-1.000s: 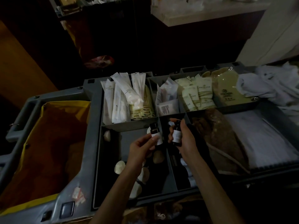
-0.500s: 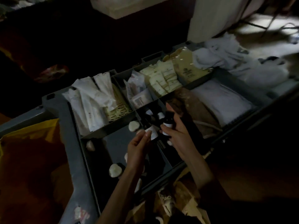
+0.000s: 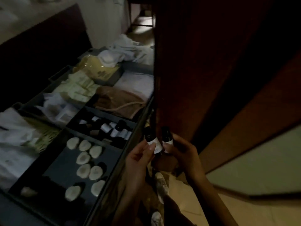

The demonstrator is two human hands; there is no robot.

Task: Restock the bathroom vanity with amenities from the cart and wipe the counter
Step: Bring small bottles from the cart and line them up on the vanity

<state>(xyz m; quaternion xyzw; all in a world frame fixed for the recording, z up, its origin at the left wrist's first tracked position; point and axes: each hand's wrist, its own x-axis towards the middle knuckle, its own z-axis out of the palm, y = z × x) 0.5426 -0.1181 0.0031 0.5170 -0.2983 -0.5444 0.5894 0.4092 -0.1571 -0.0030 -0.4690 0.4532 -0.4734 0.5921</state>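
Two small dark amenity bottles with white labels are held side by side just off the right edge of the grey cart tray (image 3: 123,154). My left hand (image 3: 138,158) pinches the left bottle (image 3: 152,141) by its label. My right hand (image 3: 184,154) grips the right bottle (image 3: 167,138). In the tray, one compartment holds several more dark bottles (image 3: 109,128), and the one nearer me holds several round white soaps (image 3: 89,159).
Farther tray compartments hold white and pale yellow packets (image 3: 78,88), a brown cloth bag (image 3: 118,100) and white towels (image 3: 123,51). A dark wooden door or panel (image 3: 203,62) stands right beside the cart. Pale floor (image 3: 260,173) shows at lower right.
Both hands have lifted the bottles out of the tray and carried them rightward past the cart's edge. The view has swung right, so the cart now lies to the left.
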